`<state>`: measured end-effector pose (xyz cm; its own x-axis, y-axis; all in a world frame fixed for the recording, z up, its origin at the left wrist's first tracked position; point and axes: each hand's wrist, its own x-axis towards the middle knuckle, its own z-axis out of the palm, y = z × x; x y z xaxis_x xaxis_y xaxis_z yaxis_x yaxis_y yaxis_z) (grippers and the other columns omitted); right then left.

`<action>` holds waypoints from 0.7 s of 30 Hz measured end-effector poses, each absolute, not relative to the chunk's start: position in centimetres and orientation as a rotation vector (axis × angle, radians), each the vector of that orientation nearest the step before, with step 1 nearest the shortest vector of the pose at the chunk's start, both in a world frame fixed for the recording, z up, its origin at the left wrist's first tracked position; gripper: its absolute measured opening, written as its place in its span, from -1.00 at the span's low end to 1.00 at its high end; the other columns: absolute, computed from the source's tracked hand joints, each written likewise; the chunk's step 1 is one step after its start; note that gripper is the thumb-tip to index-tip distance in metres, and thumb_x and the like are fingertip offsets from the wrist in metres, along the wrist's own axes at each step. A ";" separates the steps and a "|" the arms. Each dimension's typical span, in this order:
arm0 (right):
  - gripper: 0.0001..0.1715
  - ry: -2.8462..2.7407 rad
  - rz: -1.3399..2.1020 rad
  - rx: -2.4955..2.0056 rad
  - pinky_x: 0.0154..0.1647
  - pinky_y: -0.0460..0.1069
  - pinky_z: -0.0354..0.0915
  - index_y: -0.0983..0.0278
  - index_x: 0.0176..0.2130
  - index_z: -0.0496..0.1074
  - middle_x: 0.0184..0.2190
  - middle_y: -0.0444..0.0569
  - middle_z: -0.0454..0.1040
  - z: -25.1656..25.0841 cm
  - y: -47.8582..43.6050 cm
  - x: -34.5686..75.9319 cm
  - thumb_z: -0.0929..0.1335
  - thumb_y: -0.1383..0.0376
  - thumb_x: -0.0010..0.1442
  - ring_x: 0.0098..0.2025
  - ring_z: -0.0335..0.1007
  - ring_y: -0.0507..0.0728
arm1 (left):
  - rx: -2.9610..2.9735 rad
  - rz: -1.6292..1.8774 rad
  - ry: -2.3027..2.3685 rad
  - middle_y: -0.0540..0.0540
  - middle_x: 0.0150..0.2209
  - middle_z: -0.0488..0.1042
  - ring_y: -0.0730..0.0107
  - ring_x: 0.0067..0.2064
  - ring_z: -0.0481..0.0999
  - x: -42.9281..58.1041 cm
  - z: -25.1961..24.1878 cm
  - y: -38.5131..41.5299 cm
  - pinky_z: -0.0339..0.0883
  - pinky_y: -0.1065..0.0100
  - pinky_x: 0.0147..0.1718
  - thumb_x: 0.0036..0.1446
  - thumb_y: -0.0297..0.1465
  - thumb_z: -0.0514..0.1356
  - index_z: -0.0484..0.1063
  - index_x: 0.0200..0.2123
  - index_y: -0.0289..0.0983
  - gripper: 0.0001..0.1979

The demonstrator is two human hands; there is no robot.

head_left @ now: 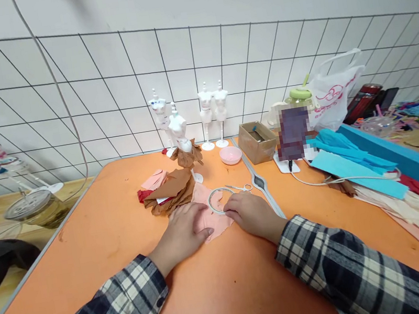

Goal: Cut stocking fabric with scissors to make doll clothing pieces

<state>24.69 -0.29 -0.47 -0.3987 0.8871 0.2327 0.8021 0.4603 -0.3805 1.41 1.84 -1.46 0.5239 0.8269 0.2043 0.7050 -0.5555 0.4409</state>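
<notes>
A piece of pink fabric [217, 226] with uneven edges lies on the orange table in front of me. My left hand [187, 228] rests on its left side, fingers stretched out and thumb apart. On the fabric is a thin white ring [210, 202], perhaps a roll of tape; I cannot tell for sure. The fingers of my right hand [247, 212] are closed on the ring's near right edge. Small scissors [247, 187] lie just behind my right hand, partly beside the ring.
Brown fabric pieces [174, 185] are heaped behind my left hand. Farther back stand a small white dress form [178, 126] with brown fabric, a pink bowl [230, 155], a cardboard box [258, 141] and a phone [292, 133] on a stand. Blue fabric [358, 170] lies right.
</notes>
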 end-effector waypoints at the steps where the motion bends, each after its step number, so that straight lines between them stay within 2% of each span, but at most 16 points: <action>1: -0.77 -2.338 0.261 -1.412 -0.09 -0.01 0.24 0.23 -0.20 0.54 -0.13 -0.01 0.51 -0.4 -0.4 24.7 0.28 0.35 0.29 -0.08 0.38 0.12 | 2.449 0.585 1.271 -0.17 0.04 0.44 0.03 0.08 0.38 1.4 -1.5 1.9 0.23 0.03 0.06 0.05 -0.20 0.29 0.35 0.06 -0.19 -0.50; 3: -0.73 -2.300 0.228 -1.378 -0.05 -0.01 0.24 0.21 -0.08 0.51 0.02 -0.01 0.44 0.0 -0.3 25.1 0.27 0.32 0.30 0.00 0.36 0.12 | 2.431 0.630 1.254 -0.19 0.03 0.44 0.03 0.07 0.39 1.4 -1.4 1.9 0.24 0.04 0.05 0.09 -0.19 0.26 0.35 0.06 -0.21 -0.51; 5: -0.68 -2.200 0.230 -1.386 -0.04 -0.02 0.24 0.19 0.01 0.47 0.05 -0.01 0.42 0.6 0.0 26.1 0.26 0.27 0.31 0.00 0.37 0.10 | 2.414 0.698 1.249 -0.20 0.03 0.45 0.05 0.06 0.40 1.4 -1.2 1.8 0.25 0.05 0.04 0.14 -0.19 0.22 0.35 0.05 -0.23 -0.56; 8: -0.72 -2.076 0.227 -1.538 -0.14 -0.03 0.24 0.21 -0.07 0.49 -0.14 -0.04 0.51 1.0 0.9 28.2 0.25 0.29 0.29 -0.11 0.42 0.09 | 2.408 0.793 1.285 -0.18 -0.02 0.48 0.08 0.01 0.43 1.4 -0.7 1.7 0.28 0.08 -0.02 0.17 -0.26 0.18 0.38 0.01 -0.23 -0.65; 11: -0.76 -2.050 0.245 -1.696 -0.20 -0.04 0.21 0.22 -0.18 0.51 -0.20 -0.06 0.52 0.7 1.8 29.7 0.27 0.35 0.22 -0.16 0.42 0.09 | 2.446 0.823 1.313 -0.15 -0.10 0.51 0.13 -0.08 0.44 1.3 0.0 1.5 0.30 0.12 -0.11 0.19 -0.34 0.14 0.43 -0.08 -0.22 -0.77; 14: -0.78 -2.116 0.291 -1.790 -0.30 -0.05 0.16 0.20 -0.24 0.54 -0.22 -0.06 0.52 0.3 2.1 30.0 0.29 0.26 0.21 -0.20 0.41 0.10 | 2.546 0.818 1.246 -0.15 -0.11 0.52 0.15 -0.07 0.45 1.3 0.5 1.1 0.28 0.12 -0.08 0.23 -0.38 0.08 0.46 -0.10 -0.21 -0.77; 17: -0.75 -2.138 0.297 -1.859 -0.38 -0.05 0.09 0.19 -0.28 0.55 -0.25 -0.06 0.52 0.4 1.8 29.5 0.30 0.17 0.22 -0.27 0.40 0.09 | 2.715 0.670 1.044 -0.17 0.07 0.47 0.11 0.10 0.38 1.7 0.7 0.5 0.19 0.06 0.09 0.28 -0.34 0.05 0.40 0.08 -0.18 -0.67; 19: -0.74 -2.123 0.286 -1.884 -0.42 -0.05 0.06 0.19 -0.32 0.54 -0.29 -0.07 0.52 0.6 1.6 29.1 0.30 0.14 0.22 -0.31 0.38 0.08 | 2.800 0.521 0.902 -0.17 0.24 0.32 0.06 0.26 0.24 2.0 0.6 0.1 0.03 0.01 0.23 0.30 -0.26 0.06 0.24 0.24 -0.17 -0.53; 21: -0.73 -2.095 0.268 -1.902 -0.44 -0.05 0.03 0.20 -0.36 0.53 -0.32 -0.07 0.52 0.8 1.5 29.0 0.31 0.13 0.21 -0.34 0.37 0.07 | 2.823 0.404 0.819 -0.18 0.33 0.18 0.04 0.34 0.11 2.3 0.2 -0.2 -0.12 -0.04 0.30 0.30 -0.19 0.05 0.07 0.34 -0.16 -0.42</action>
